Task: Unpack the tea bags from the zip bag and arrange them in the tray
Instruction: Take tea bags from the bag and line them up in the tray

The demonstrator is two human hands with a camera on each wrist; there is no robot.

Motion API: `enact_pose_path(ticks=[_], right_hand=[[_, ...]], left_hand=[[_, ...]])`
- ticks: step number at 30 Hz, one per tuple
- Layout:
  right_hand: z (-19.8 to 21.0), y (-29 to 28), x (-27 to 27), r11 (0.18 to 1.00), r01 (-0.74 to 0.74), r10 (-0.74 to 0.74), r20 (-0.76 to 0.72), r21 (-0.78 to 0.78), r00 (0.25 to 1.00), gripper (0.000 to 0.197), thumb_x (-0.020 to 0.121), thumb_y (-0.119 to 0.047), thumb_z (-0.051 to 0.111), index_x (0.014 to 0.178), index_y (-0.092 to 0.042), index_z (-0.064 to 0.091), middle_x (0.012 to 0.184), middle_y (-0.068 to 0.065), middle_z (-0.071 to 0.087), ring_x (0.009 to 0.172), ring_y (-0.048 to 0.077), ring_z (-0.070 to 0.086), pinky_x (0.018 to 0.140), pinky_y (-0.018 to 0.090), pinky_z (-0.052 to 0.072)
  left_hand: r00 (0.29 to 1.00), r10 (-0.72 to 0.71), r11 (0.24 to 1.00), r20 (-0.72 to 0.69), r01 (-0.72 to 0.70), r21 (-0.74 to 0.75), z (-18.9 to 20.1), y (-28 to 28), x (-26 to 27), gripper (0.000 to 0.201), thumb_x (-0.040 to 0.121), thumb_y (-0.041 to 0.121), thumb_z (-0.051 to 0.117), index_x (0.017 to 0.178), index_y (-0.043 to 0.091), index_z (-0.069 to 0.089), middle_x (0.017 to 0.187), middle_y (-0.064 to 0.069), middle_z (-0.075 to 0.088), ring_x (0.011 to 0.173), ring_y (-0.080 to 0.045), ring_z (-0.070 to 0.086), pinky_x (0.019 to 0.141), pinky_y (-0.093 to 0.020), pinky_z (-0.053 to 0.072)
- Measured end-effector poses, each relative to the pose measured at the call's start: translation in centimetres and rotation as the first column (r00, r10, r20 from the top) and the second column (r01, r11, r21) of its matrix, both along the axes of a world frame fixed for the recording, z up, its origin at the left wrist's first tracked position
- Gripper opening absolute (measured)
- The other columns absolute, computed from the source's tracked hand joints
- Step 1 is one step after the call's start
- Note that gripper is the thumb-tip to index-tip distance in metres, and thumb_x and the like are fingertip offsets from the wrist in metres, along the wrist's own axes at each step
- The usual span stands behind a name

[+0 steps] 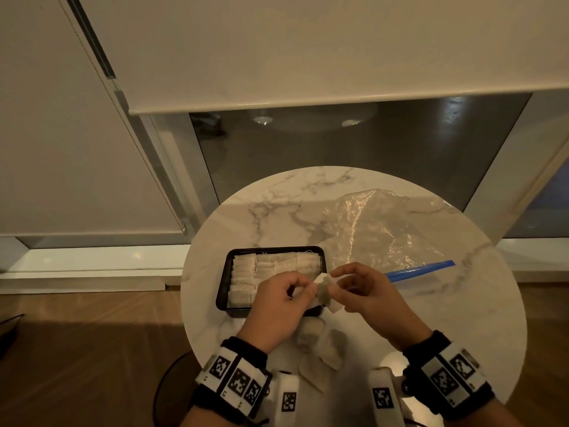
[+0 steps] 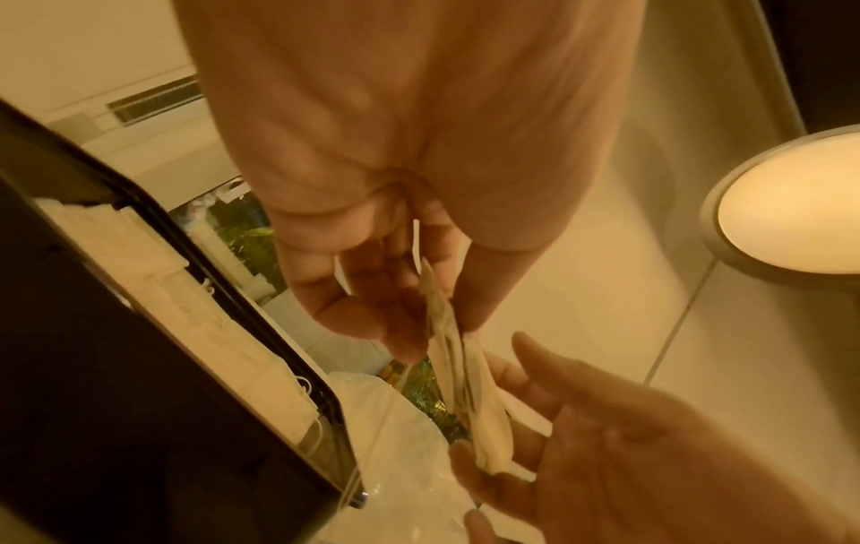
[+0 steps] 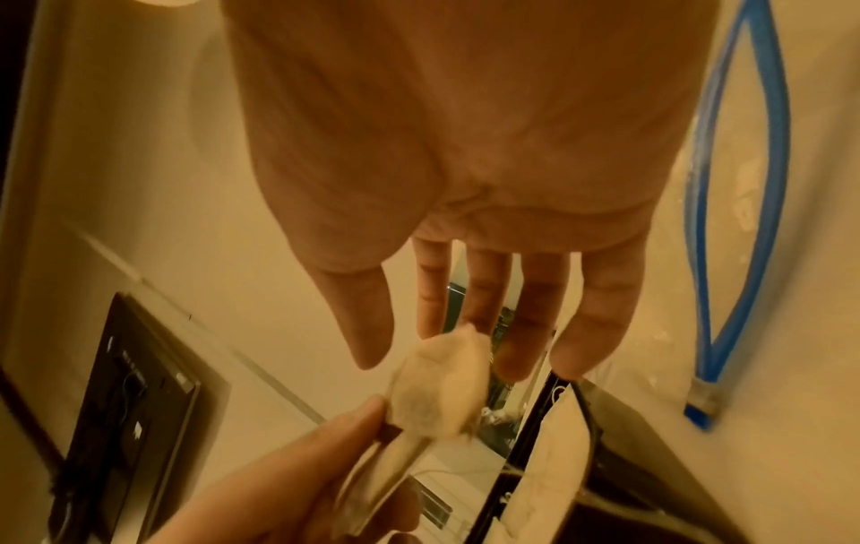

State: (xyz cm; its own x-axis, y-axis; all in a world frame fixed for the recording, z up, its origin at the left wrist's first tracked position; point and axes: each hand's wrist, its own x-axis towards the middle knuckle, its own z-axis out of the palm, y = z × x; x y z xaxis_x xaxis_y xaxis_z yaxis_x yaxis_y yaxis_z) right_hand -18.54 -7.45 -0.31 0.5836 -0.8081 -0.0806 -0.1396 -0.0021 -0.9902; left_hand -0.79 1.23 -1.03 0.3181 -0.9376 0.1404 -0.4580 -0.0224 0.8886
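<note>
My left hand pinches tea bags; right hand, fingers loose, touches them above tray. Loose pinch risks dropping.

Round marble-topped table, white with grey veining, stood on wood-plank floor. Behind its far edge: a dark glass window, half covered by a cream roller blind. White sill at left. Lighting was dim and warm.
</note>
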Motion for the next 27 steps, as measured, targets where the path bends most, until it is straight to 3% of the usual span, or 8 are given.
enact_pose_path(ticks=[2, 5, 7, 11, 14, 19, 24, 27], right_hand=[[-0.2, 0.0, 0.2, 0.993, 0.011, -0.017, -0.051, -0.116, 0.999, 0.015, 0.084, -0.029, 0.075, 0.097, -0.035, 0.071, 0.089, 0.0, 0.071, 0.083, 0.011, 0.067, 0.073, 0.022, 0.053], [-0.3, -0.2, 0.4, 0.965, -0.066, 0.031, -0.14, -0.255, 0.99, 0.007, 0.086, -0.025, 0.074, 0.088, -0.032, 0.074, 0.089, -0.011, 0.071, 0.086, 0.004, 0.064, 0.077, 0.013, 0.05], [-0.6, -0.3, 0.5, 0.942, -0.127, 0.053, -0.235, -0.311, 0.97, 0.006, 0.085, -0.027, 0.074, 0.081, -0.031, 0.073, 0.089, -0.015, 0.069, 0.088, 0.004, 0.062, 0.075, 0.013, 0.047], [-0.5, -0.5, 0.7, 0.917, -0.199, 0.06, -0.375, -0.346, 0.925, 0.007, 0.084, -0.034, 0.075, 0.079, -0.031, 0.071, 0.087, -0.014, 0.067, 0.085, 0.002, 0.061, 0.072, 0.015, 0.045], [-0.1, -0.7, 1.1, 0.907, -0.234, 0.078, -0.406, -0.349, 0.91, 0.007, 0.085, -0.031, 0.073, 0.08, -0.028, 0.07, 0.086, -0.009, 0.066, 0.083, 0.004, 0.061, 0.074, 0.019, 0.048], [0.1, -1.7, 1.8, 0.882, 0.003, -0.181, -0.332, -0.472, 0.926, 0.005, 0.09, -0.027, 0.067, 0.085, -0.026, 0.065, 0.09, -0.013, 0.062, 0.085, 0.002, 0.056, 0.067, 0.016, 0.039], [0.0, -2.2, 3.4, 0.931, -0.032, -0.059, -0.236, -0.365, 0.97, 0.012, 0.093, -0.02, 0.065, 0.081, -0.021, 0.065, 0.078, -0.003, 0.067, 0.074, 0.007, 0.062, 0.067, 0.016, 0.048], [-0.4, -2.4, 5.2, 0.95, -0.023, -0.045, -0.208, -0.312, 0.977, 0.012, 0.095, -0.019, 0.061, 0.083, -0.019, 0.061, 0.075, 0.003, 0.068, 0.071, 0.02, 0.064, 0.066, 0.031, 0.053]], left_hand=[[0.99, -0.066, 0.998, 0.124, 0.063, 0.023, 0.1, 0.2, 0.2, 0.009, 0.093, 0.031, 0.067, 0.087, 0.03, 0.073, 0.085, 0.013, 0.068, 0.084, -0.004, 0.061, 0.075, -0.024, 0.051], [0.95, -0.148, 0.988, 0.274, 0.131, 0.08, -0.1, 0.2, 0.5, 0.01, 0.094, 0.036, 0.063, 0.091, 0.031, 0.071, 0.089, 0.014, 0.064, 0.087, -0.001, 0.059, 0.077, -0.026, 0.051], [0.932, -0.167, 0.985, 0.323, 0.14, 0.103, -0.2, 0.3, 0.7, 0.011, 0.093, 0.039, 0.062, 0.092, 0.032, 0.07, 0.091, 0.015, 0.062, 0.088, 0.0, 0.058, 0.078, -0.024, 0.05], [0.912, -0.185, 0.982, 0.366, 0.156, 0.11, -0.2, 0.3, 0.9, 0.011, 0.094, 0.036, 0.063, 0.092, 0.028, 0.07, 0.092, 0.016, 0.061, 0.089, 0.002, 0.057, 0.078, -0.017, 0.045], [0.926, -0.164, 0.985, 0.34, 0.139, 0.098, -0.4, 0.4, 1.0, 0.012, 0.095, 0.037, 0.062, 0.092, 0.028, 0.07, 0.092, 0.015, 0.062, 0.09, 0.001, 0.057, 0.08, -0.019, 0.048], [0.957, 0.03, 0.999, 0.288, -0.034, 0.01, -0.3, 0.6, 2.1, 0.015, 0.096, 0.034, 0.062, 0.095, 0.024, 0.073, 0.092, 0.014, 0.066, 0.09, 0.001, 0.058, 0.08, -0.018, 0.048], [0.925, 0.348, 0.937, 0.151, -0.343, -0.056, -0.6, 0.8, 4.8, 0.006, 0.093, 0.029, 0.067, 0.096, 0.027, 0.071, 0.098, 0.015, 0.066, 0.091, 0.003, 0.059, 0.075, -0.008, 0.043], [0.872, 0.471, 0.882, 0.134, -0.471, -0.039, -1.1, 1.3, 6.6, 0.016, 0.092, 0.025, 0.067, 0.108, 0.024, 0.07, 0.108, 0.01, 0.066, 0.097, -0.005, 0.061, 0.087, -0.024, 0.051]])
